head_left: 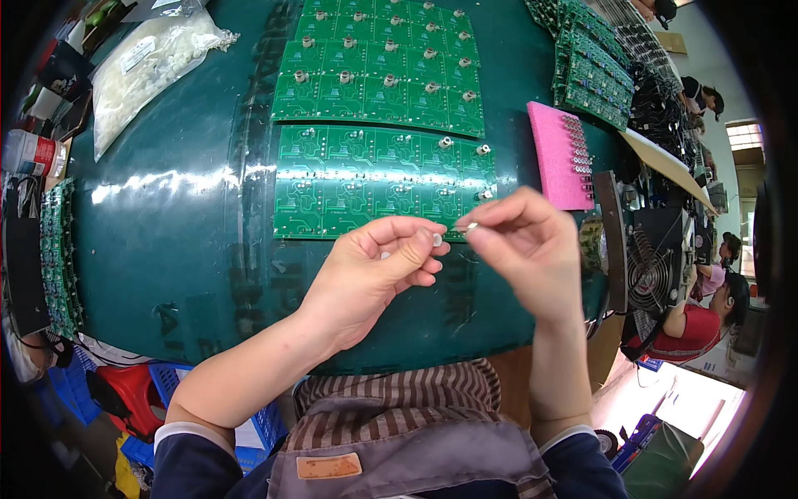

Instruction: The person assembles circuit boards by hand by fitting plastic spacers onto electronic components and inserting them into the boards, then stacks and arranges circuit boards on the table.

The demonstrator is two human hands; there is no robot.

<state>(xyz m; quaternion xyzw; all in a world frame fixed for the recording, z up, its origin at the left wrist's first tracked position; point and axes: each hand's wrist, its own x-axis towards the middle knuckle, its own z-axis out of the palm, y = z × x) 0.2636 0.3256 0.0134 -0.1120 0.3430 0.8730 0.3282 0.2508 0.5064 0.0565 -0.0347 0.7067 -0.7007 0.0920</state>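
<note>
My left hand (370, 262) pinches a small white round spacer (437, 239) between thumb and forefinger. Another whitish bit shows in its curled fingers. Close beside it, my right hand (532, 254) grips a tiny pale part with thin leads (471, 226); its exact kind is too small to make out. Both hands hover over the near edge of a green circuit board panel (357, 179). A few white cylindrical parts (484, 150) stand upright at that panel's right end. Beyond it lies a second green panel (366, 58), carrying several such parts in rows.
A pink foam block (557, 158) with several small parts stuck in it lies to the right. Stacked green boards (592, 66) sit behind it. At the back left is a clear bag of white pieces (154, 71). A fan (648, 270) stands off the right edge.
</note>
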